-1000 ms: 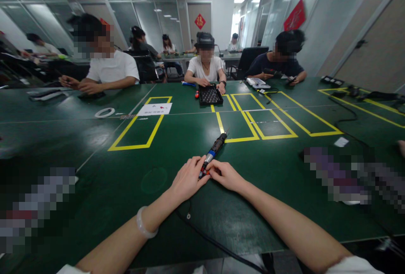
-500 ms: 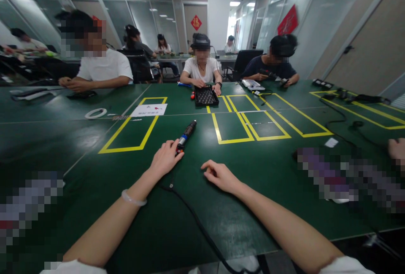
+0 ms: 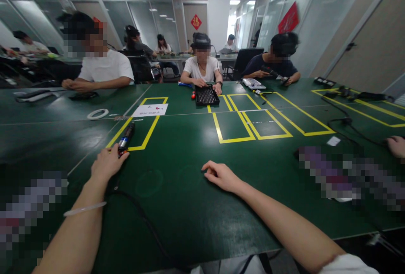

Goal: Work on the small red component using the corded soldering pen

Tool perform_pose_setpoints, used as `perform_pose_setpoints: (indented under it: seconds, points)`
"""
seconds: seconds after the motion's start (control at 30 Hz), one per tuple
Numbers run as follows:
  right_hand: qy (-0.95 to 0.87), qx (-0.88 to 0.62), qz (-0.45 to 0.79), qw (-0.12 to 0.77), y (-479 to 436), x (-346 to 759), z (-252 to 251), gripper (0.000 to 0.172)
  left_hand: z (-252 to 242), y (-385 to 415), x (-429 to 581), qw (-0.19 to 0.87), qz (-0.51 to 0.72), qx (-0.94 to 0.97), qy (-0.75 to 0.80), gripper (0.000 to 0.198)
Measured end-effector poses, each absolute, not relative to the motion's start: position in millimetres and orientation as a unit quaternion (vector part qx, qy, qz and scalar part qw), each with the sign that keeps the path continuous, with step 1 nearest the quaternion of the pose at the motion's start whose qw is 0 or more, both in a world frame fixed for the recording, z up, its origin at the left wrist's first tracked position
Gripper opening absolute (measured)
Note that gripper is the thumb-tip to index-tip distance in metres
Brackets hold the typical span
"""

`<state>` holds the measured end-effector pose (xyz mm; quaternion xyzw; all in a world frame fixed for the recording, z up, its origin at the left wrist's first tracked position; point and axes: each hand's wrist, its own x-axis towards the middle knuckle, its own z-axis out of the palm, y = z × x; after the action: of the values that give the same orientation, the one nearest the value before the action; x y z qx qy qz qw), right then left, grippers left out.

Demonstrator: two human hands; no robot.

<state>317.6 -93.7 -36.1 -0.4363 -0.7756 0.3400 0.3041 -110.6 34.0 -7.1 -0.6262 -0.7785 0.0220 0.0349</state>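
Note:
My left hand (image 3: 107, 162) is closed around the rear of a corded electric screwdriver (image 3: 125, 138), black with a blue band. The tool lies low at the table, its front end pointing away from me over a yellow-taped rectangle (image 3: 148, 132). From under that hand a black cord (image 3: 142, 217) runs back toward the near edge. My right hand (image 3: 221, 175) rests on the green table (image 3: 190, 206), holding nothing; its fingers are loosely bent, with the thumb and index finger apart.
A white sheet (image 3: 151, 110) and a white ring (image 3: 98, 114) lie beyond my left hand. Across the table, a person handles a black tray (image 3: 206, 96) of small parts. More taped rectangles (image 3: 236, 141) are ahead. Another person's hand (image 3: 395, 145) shows at the right edge.
My left hand has moved left, carrying the electric screwdriver from the table's middle to the left taped rectangle. Its cord has shifted left too. My right hand has stayed put.

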Motion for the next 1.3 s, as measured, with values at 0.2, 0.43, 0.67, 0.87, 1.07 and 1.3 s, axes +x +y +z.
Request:
perform_pose_setpoints:
  seconds: [0.2,0.43,0.67,0.87,1.07,1.3]
  points:
    - [-0.777,-0.437,0.341,0.298,-95,317,-35,0.016,-6,20,-121,0.078,0.006,-0.603,-0.794,0.059]
    - [-0.779,-0.433,0.344,0.295,-94,316,-32,0.015,5,10,-104,0.085,-0.01,-0.608,-0.789,0.047]
    - [-0.78,-0.437,0.346,0.285,-94,317,-31,0.015,10,7,-93,0.097,-0.003,-0.596,-0.797,0.05]
    - [-0.784,-0.434,0.341,0.283,-94,317,-33,0.015,13,7,-74,0.115,-0.113,-0.619,-0.769,0.047]
    - [-0.783,-0.435,0.343,0.283,-94,316,-34,0.017,6,-12,16,-0.175,-0.283,-0.758,-0.56,0.037]
    - [-0.765,-0.392,0.386,0.334,-96,314,-35,0.031,-3,-70,105,-0.444,-0.203,-0.786,-0.38,0.046]
